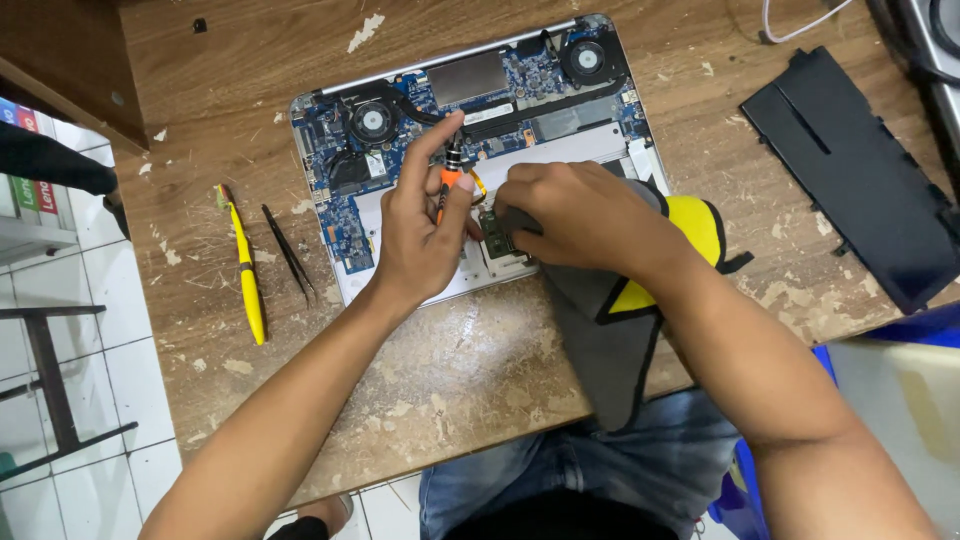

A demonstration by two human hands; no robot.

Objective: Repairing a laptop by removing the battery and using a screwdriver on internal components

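An opened laptop [470, 110] lies bottom-up on the worn wooden table [420, 370], its blue circuit board and two fans exposed. My left hand [425, 225] holds a small orange-and-black screwdriver [452, 165] upright over the laptop's lower middle, index finger resting on its top. My right hand [585, 215] presses down beside it on a small green circuit piece [493, 235] in the laptop. A grey and yellow cloth [615, 320] lies under my right wrist and hangs over the table's near edge.
A yellow pen-like tool [247, 275] and black tweezers [289, 252] lie left of the laptop. A flat black battery-like panel [860, 175] rests at the right. A white cable [800, 25] runs at the top right. Tiled floor shows at left.
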